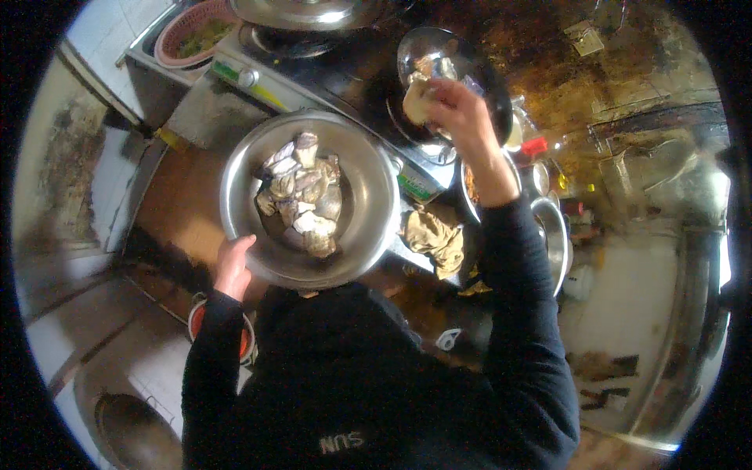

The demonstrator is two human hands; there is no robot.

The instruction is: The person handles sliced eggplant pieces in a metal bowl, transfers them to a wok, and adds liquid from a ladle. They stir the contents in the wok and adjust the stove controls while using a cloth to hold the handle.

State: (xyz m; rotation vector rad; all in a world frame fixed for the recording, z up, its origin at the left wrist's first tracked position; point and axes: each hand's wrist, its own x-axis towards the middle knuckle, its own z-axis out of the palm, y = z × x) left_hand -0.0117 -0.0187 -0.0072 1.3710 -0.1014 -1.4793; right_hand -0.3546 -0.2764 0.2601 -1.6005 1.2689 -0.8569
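Observation:
My left hand [234,262] grips the near left rim of a wide stainless steel basin [364,235], thumb over the edge. Inside the basin lies a heap of whitish, purple-grey chunks of food [294,188], perhaps cut eggplant. Up and to the right, my right hand [461,114] pinches a pale piece [416,103] between thumb and fingers. That piece is over the near left side of a dark wok [496,88] on the stove. More pale and brownish pieces [432,66] show in the wok, partly hidden by my hand.
The gas stove [282,97] has a metal lid [305,14] at its far left. A pink basket [170,44] of greens stands beyond. Right of the basin lies a crumpled tan cloth [433,238]; bowls [561,247] stand beside my right arm. A red container [244,341] sits low at left.

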